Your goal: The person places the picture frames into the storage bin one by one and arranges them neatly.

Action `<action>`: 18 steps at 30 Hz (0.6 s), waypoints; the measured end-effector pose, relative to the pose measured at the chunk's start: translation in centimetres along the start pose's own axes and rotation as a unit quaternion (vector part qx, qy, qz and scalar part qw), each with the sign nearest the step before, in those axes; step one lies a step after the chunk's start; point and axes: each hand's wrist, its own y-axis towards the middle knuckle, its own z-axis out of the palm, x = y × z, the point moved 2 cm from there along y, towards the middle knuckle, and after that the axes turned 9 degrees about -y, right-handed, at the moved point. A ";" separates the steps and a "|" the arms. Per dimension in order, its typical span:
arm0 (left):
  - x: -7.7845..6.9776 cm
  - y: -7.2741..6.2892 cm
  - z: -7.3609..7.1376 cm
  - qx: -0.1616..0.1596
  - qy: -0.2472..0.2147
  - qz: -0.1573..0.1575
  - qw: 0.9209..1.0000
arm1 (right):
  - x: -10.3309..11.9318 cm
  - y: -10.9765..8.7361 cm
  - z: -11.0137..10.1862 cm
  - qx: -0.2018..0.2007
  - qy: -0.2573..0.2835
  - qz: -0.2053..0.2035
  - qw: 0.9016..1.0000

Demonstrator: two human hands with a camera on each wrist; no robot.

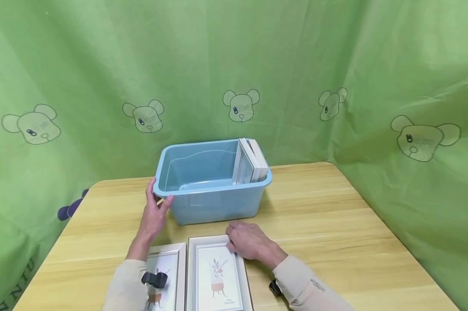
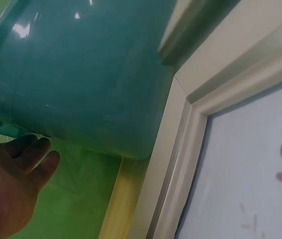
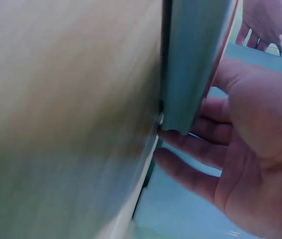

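In the head view my left hand [image 1: 154, 217] holds the front left corner of a light blue plastic bin [image 1: 214, 205], thumb at the front and fingers along the side under the rim. My right hand [image 1: 251, 242] grips the upper right corner of a picture frame [image 1: 192, 272] lying on the table. Its fingers [image 3: 191, 172] reach around the frame's edge in the right wrist view. That frame has a pale border and a print of a potted plant. A second, similar picture frame [image 1: 181, 268] lies to its left, partly hidden by my left forearm.
Picture frames [image 1: 246, 162] stand on edge inside the bin at its right end. The bin sits toward the back of the wood-grain table [image 1: 335, 224]. Behind and at both sides hangs a green curtain [image 1: 187, 65] printed with bear heads.
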 end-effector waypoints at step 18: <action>2.3 0.7 -0.4 -0.015 0.008 0.027 0.999 | -1.8 -0.9 -1.8 0.015 0.203 -0.019 0.979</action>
